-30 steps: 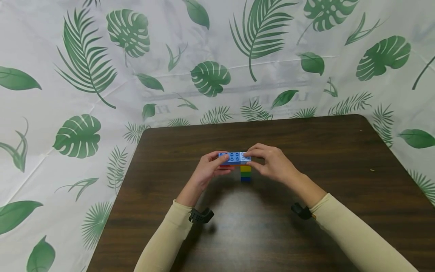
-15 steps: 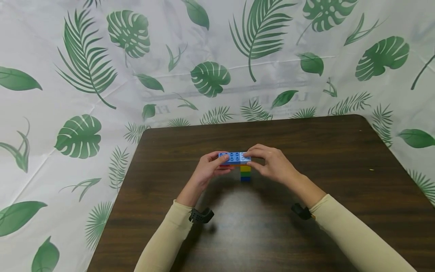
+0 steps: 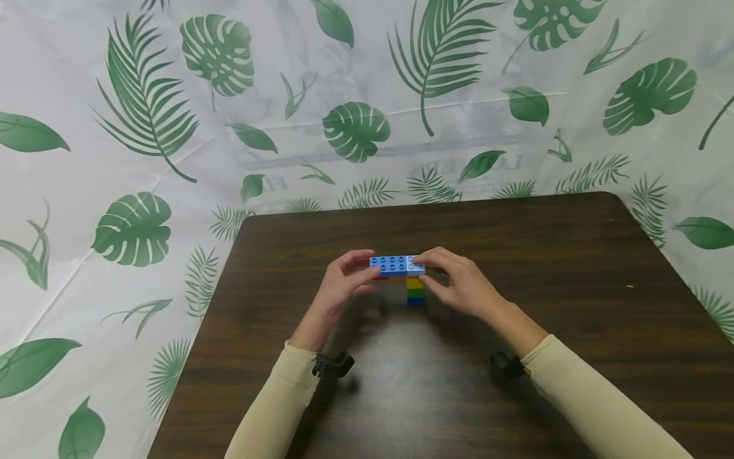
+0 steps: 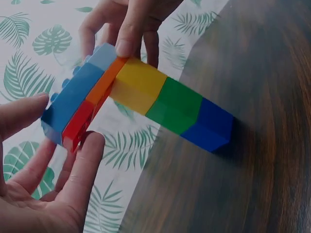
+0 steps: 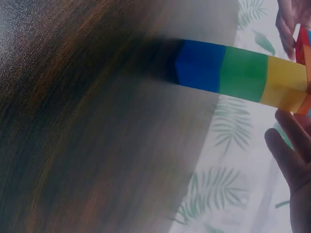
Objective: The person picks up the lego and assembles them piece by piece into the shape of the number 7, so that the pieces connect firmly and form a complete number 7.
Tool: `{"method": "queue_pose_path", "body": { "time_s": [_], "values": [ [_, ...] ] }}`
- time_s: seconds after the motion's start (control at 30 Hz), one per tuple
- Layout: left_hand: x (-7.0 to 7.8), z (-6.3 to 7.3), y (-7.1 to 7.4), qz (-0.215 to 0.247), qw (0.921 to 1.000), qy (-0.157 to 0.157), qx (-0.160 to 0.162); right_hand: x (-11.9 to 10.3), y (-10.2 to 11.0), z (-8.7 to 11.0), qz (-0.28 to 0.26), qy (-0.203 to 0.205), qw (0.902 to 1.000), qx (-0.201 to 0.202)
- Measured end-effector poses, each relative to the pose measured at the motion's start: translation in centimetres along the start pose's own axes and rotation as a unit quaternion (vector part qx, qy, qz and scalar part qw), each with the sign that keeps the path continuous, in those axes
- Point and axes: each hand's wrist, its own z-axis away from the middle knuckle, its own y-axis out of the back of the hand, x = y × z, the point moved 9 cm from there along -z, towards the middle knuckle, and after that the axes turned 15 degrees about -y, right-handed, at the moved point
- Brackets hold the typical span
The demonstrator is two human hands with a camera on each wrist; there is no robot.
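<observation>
A toy-brick structure stands on the table [image 3: 487, 242]. Its column stacks a dark blue brick [image 4: 210, 127], a green brick [image 4: 175, 106] and a yellow brick [image 4: 138, 85]. Across the top runs an arm, an orange brick [image 4: 108, 80] and a red brick [image 4: 77, 121] below, a long blue brick [image 3: 388, 263] and a light blue brick [image 3: 415, 266] above. My right hand [image 3: 467, 287] pinches the light blue brick end. My left hand [image 3: 338, 284] is loosened around the arm's free left end, thumb by the blue brick, fingers beneath the red one.
A white sheet [image 3: 298, 51] with green leaf prints hangs behind and to the left of the table. A tiny yellowish speck [image 3: 629, 286] lies on the table to the right. Both wrists wear black camera bands [image 3: 334, 365].
My left hand has loosened its hold and drawn back to the left, uncovering more of the blue brick's studs. The right hand and the structure stay in place.
</observation>
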Motion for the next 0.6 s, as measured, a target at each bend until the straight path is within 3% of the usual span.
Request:
{"method": "queue_pose_path", "body": {
  "time_s": [0.37, 0.6],
  "values": [
    [0.5, 0.2, 0.6, -0.002, 0.9995, -0.028, 0.016, 1.5, 0.0, -0.4, -0.05, -0.061, 0.9965, -0.026],
    [0.4, 0.1, 0.9, -0.007, 0.998, -0.029, 0.056, 2.9, 0.5, -0.9, -0.083, -0.136, 0.9872, -0.006]
  ]
}}
